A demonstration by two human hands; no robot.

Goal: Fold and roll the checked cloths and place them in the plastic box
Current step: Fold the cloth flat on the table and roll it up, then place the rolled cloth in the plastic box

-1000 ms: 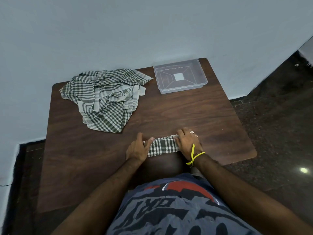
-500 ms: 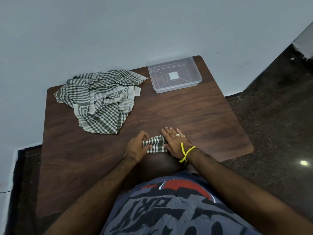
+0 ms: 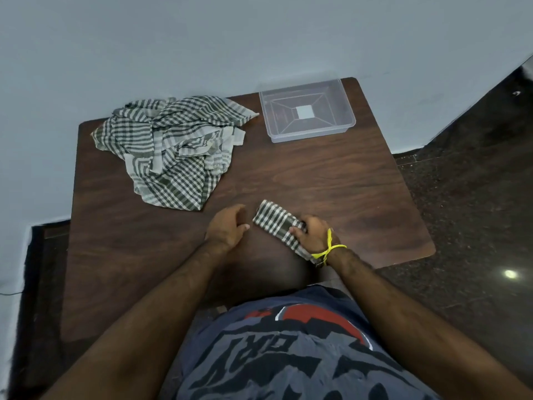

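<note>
**Rolled cloth in the right hand, box standing bare at the far corner**

Across most of the view spreads a dark brown wooden table (image 3: pixel 317 174), set against a pale blue wall (image 3: pixel 202 39), with a dark speckled floor (image 3: pixel 476 183) to its right. At the bottom of the frame is the person's grey T-shirt (image 3: pixel 288 356), printed in red and black, and both bare forearms reach up from it onto the near part of the table.

On the far left part of the table lies a loose heap of checked cloths (image 3: pixel 173 148), green-and-white, crumpled and overlapping; one corner stretches toward the plastic box (image 3: pixel 307 111) and ends just beside its left wall. That box is clear and rectangular, sits at the far right corner of the table close to the wall, and holds no cloth; a pale square shows at the middle of its floor.

Nearer the person, the rolled checked cloth (image 3: pixel 274 220) lies slanted, its far end pointing up and left, its near end running under the right wrist. The right hand (image 3: pixel 313 233) grips the roll around its near half, fingers curled over it and thumb against its side. A yellow thread (image 3: pixel 328 249) is knotted around that wrist.

The left hand (image 3: pixel 227 226) is just beside the far end of the roll, apart from it by a narrow gap. Its fingers are loosely curled and hold nothing, the hand low over the wood.
</note>
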